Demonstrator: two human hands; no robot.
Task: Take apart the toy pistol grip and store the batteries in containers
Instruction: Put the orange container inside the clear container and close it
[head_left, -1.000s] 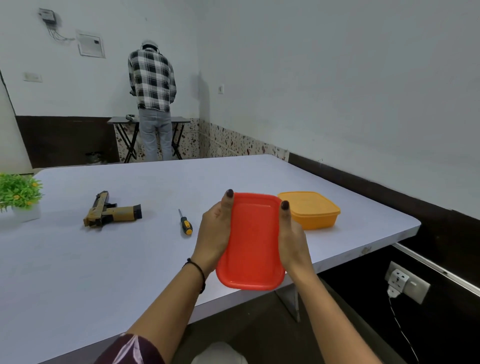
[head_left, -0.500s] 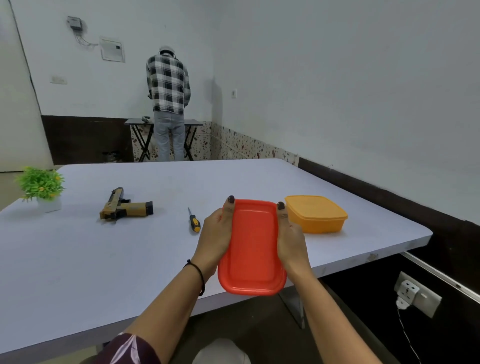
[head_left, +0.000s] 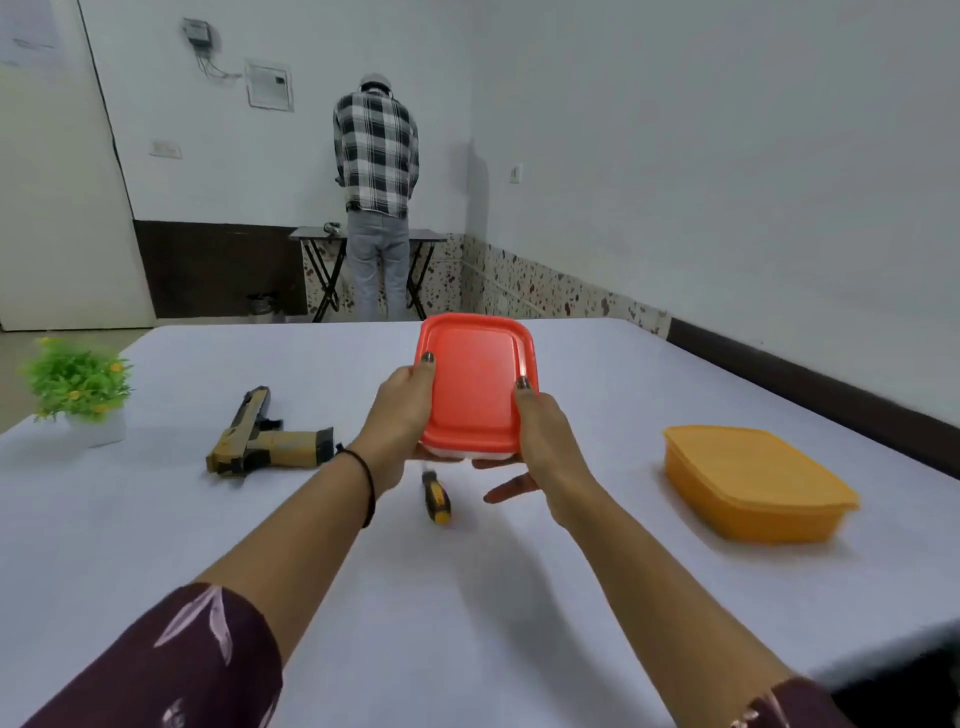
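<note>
I hold a red-lidded container (head_left: 475, 384) above the middle of the white table (head_left: 467, 597). My left hand (head_left: 400, 415) grips its left side and my right hand (head_left: 540, 441) its right side, thumbs on the lid. A tan and black toy pistol (head_left: 265, 441) lies on its side left of my left wrist. Beneath the container lies a yellow and black screwdriver (head_left: 435, 499), its tip hidden by my hands. An orange lidded container (head_left: 753, 480) sits on the table to the right.
A small green plant in a white pot (head_left: 80, 389) stands at the table's left edge. Beyond the table a person in a checked shirt (head_left: 375, 156) stands with their back to me at a folding table (head_left: 363, 236).
The red container and both hands have moved forward from the table's near edge to above the table's middle. The view has shifted forward and down.
</note>
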